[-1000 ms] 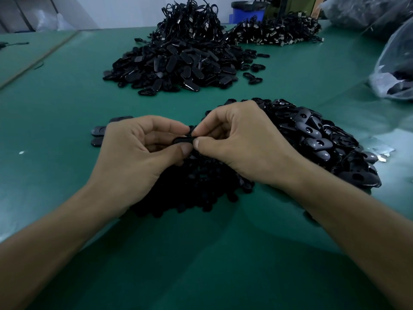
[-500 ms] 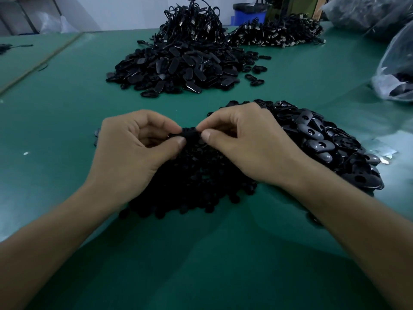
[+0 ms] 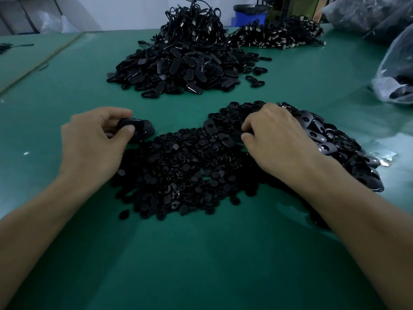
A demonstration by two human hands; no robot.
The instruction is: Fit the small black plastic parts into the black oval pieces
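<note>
Hands parted: left hand (image 3: 93, 142) pinches oval piece (image 3: 136, 128) at fingertips; grip of right hand (image 3: 277, 139) unclear.

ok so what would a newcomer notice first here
Black heaps on the green table: small parts in the middle, ovals to their right, and a bigger far pile with tangled cables behind it. The left hand grips an oval at left, and the right hand has curled fingers among the ovals.

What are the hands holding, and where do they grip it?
The left hand pinches a black oval piece by one end; whether the right hand grips anything cannot be told.
</note>
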